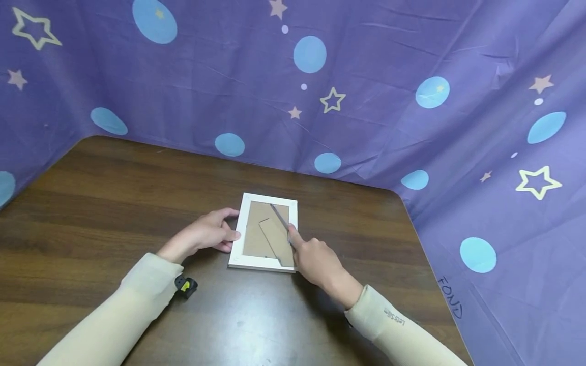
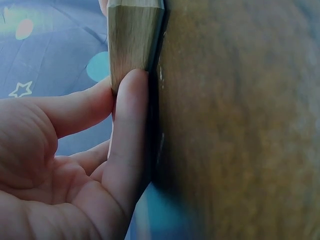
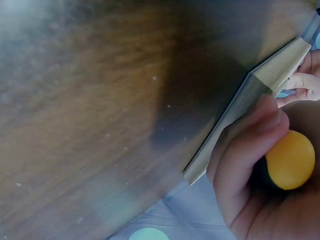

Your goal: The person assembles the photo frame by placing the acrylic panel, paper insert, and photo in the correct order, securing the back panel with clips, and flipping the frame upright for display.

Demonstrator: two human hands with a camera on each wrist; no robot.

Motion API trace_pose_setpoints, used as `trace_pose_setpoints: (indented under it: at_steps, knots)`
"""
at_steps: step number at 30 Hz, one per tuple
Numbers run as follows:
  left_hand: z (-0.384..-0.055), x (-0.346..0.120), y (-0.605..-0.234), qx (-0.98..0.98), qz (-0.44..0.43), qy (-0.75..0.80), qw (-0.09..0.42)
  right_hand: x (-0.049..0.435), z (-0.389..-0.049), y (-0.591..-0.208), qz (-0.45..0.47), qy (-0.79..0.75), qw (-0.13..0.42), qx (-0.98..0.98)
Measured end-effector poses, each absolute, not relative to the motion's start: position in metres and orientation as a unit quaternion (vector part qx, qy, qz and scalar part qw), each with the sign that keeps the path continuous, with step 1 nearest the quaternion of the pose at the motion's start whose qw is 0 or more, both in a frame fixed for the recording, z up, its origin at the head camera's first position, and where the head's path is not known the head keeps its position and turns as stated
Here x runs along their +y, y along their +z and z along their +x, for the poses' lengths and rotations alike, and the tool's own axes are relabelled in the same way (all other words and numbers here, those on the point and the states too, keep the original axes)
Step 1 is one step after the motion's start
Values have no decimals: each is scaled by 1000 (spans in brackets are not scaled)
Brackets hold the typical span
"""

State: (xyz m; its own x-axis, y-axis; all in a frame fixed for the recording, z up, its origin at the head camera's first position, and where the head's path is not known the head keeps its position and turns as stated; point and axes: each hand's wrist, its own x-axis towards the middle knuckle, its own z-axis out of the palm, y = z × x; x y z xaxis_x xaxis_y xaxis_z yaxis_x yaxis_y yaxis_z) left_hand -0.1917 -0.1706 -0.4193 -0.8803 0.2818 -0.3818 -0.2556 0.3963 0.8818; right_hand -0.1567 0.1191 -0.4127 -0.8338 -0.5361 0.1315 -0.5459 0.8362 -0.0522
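Observation:
A white picture frame (image 1: 261,261) lies back side up on the table, its brown backing board (image 1: 256,239) and slanted stand flap (image 1: 276,235) showing. My left hand (image 1: 212,231) pinches its left edge, thumb on top and fingers at the side; the left wrist view shows the frame's wooden edge (image 2: 131,42) in that grip. In my right hand (image 1: 318,262) is a screwdriver, its grey shaft (image 1: 280,217) slanting across the backing with the tip near the top inner edge. Its rounded yellow handle end (image 3: 292,160) pokes out of the curled fingers in the right wrist view.
The brown wooden table (image 1: 137,203) extends around the frame. A purple curtain (image 1: 256,86) with stars and blue dots hangs along its back and sides. A small black device (image 1: 186,286) sits at the left cuff.

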Motion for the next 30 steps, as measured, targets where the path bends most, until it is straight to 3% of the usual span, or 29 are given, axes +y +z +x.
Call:
trace_pose_setpoints:
  at_steps: [7,20,30]
  knots:
    - [-192,-169,-422,797,6,551,247,117,-162,-403,275,7,49,-960]
    - [-195,-170,-414,807,7,539,243,108,-168,-396,227,16,-37,-973]
    - [-190,-171,-419,809,3,535,244,136,-190,-367,235,49,-109,-965]
